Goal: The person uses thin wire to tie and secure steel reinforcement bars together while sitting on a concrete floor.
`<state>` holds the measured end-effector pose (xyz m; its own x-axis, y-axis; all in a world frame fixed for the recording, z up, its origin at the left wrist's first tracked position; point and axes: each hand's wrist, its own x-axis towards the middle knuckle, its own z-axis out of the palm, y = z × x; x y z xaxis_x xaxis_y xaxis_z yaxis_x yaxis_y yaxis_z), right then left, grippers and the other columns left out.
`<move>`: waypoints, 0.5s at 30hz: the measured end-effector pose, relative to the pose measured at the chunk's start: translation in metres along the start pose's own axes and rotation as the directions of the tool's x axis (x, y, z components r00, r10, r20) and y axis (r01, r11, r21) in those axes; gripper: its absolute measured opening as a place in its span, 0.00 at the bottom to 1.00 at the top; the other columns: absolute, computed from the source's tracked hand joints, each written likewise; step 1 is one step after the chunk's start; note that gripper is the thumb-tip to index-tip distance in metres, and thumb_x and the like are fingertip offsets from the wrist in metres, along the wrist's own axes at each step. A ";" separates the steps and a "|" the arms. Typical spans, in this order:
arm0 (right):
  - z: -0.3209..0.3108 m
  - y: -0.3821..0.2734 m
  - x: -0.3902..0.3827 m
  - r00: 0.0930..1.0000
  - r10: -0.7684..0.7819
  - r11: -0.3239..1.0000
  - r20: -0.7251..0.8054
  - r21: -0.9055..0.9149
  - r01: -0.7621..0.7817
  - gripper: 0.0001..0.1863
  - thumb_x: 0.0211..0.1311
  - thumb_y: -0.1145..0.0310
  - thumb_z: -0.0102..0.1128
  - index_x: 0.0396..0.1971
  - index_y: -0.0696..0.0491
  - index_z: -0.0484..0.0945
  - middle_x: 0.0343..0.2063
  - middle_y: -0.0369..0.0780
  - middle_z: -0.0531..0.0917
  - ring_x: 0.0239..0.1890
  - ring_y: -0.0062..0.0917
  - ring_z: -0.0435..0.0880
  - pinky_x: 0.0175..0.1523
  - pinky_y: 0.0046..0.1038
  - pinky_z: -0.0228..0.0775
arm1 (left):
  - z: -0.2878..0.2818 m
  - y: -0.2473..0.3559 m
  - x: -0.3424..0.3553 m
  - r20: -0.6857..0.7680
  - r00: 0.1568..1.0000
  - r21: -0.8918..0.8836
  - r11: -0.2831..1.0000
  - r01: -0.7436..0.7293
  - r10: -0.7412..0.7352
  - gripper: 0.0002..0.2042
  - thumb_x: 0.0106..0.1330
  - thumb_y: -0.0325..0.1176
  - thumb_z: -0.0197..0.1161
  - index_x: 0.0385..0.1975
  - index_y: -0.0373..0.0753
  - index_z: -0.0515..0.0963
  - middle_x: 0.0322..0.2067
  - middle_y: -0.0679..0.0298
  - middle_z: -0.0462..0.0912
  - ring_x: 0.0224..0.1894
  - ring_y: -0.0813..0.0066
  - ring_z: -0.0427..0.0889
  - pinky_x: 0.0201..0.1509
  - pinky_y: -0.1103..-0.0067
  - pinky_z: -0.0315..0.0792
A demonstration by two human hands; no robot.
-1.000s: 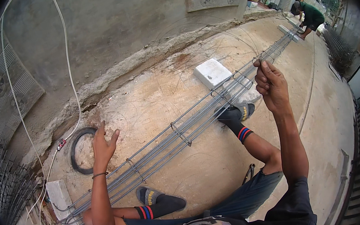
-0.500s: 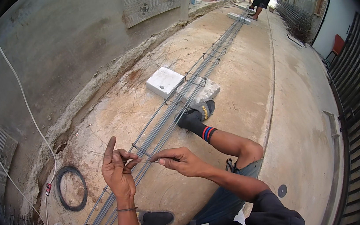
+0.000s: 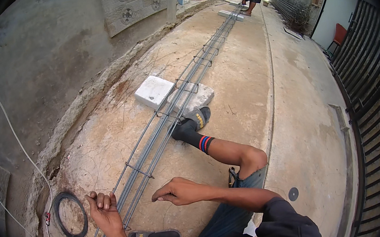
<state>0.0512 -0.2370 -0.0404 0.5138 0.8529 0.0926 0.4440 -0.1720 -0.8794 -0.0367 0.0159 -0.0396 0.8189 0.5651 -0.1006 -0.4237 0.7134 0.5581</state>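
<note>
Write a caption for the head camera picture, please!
The left hand and right hand near a long rebar cage, with a dark wire coil alongside.

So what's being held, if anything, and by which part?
Can't tell: left hand is half curled, right hand looks pinched, but no held thing shows clearly in either.

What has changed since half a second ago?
Left hand and right hand, then together over the long grey steel cage, have parted: left to its left, right to its right. Whether they hold anything is unclear. The cage and round black wire coil stayed put.
</note>
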 end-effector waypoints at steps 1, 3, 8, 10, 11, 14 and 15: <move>0.005 -0.001 -0.002 0.999 -0.022 1.000 0.028 0.016 0.022 0.13 0.68 0.71 0.57 0.48 0.54 0.83 0.39 0.46 0.88 0.39 0.38 0.88 0.43 0.36 0.77 | 0.003 0.007 -0.001 -0.141 0.988 -0.167 0.985 0.046 -0.070 0.18 0.77 0.48 0.52 0.29 0.43 0.69 0.14 0.73 0.58 0.13 0.85 0.52 0.15 0.85 0.63; 0.025 0.004 -0.006 0.991 -0.131 0.991 0.014 0.045 0.130 0.15 0.64 0.74 0.57 0.50 0.56 0.81 0.35 0.46 0.87 0.36 0.40 0.87 0.39 0.38 0.76 | -0.012 0.014 0.007 -0.174 0.985 -0.146 0.988 -0.047 0.021 0.19 0.78 0.48 0.51 0.25 0.45 0.66 0.13 0.73 0.55 0.12 0.85 0.49 0.12 0.84 0.55; 0.054 -0.011 -0.010 0.953 -0.174 0.932 0.247 -0.272 0.240 0.17 0.55 0.76 0.56 0.46 0.59 0.80 0.25 0.48 0.81 0.27 0.47 0.83 0.32 0.45 0.72 | -0.009 0.015 0.015 -0.343 0.924 0.493 0.869 0.022 0.171 0.23 0.76 0.50 0.54 0.18 0.49 0.59 0.10 0.75 0.51 0.09 0.83 0.43 0.08 0.80 0.44; 0.052 -0.013 -0.011 0.912 -0.270 0.886 0.310 -0.291 0.361 0.14 0.54 0.75 0.56 0.42 0.59 0.80 0.24 0.46 0.80 0.25 0.46 0.82 0.30 0.44 0.71 | -0.033 0.029 0.024 -0.289 0.955 0.491 0.846 0.207 -0.066 0.22 0.75 0.49 0.54 0.18 0.49 0.59 0.10 0.75 0.51 0.09 0.83 0.44 0.08 0.80 0.43; 0.047 -0.013 -0.012 0.912 -0.272 0.885 0.308 -0.291 0.363 0.14 0.54 0.75 0.56 0.42 0.59 0.80 0.24 0.46 0.80 0.25 0.46 0.82 0.30 0.44 0.71 | -0.042 0.034 0.029 -0.329 0.943 0.363 0.916 0.172 -0.047 0.22 0.75 0.49 0.53 0.18 0.49 0.59 0.11 0.75 0.51 0.09 0.84 0.44 0.08 0.80 0.43; 0.025 -0.012 -0.016 0.950 -0.242 0.927 0.198 -0.242 0.287 0.20 0.51 0.76 0.57 0.48 0.58 0.79 0.25 0.44 0.79 0.25 0.40 0.82 0.29 0.40 0.73 | -0.058 0.048 0.032 -0.374 0.924 0.119 0.984 0.133 -0.080 0.21 0.77 0.47 0.51 0.19 0.50 0.60 0.11 0.75 0.51 0.09 0.84 0.45 0.08 0.81 0.44; 0.020 -0.011 -0.015 0.945 -0.282 0.911 0.164 -0.264 0.317 0.19 0.51 0.76 0.57 0.47 0.58 0.79 0.25 0.43 0.79 0.25 0.40 0.82 0.29 0.40 0.73 | -0.062 0.048 0.031 -0.384 0.923 0.165 0.985 0.048 0.020 0.21 0.77 0.47 0.51 0.19 0.50 0.59 0.11 0.75 0.51 0.09 0.84 0.45 0.08 0.82 0.43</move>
<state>0.0234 -0.2378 -0.0415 0.2406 0.9354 0.2590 0.7609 -0.0161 -0.6487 -0.0553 0.0932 -0.0669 0.5990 0.6948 -0.3982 -0.3149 0.6615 0.6806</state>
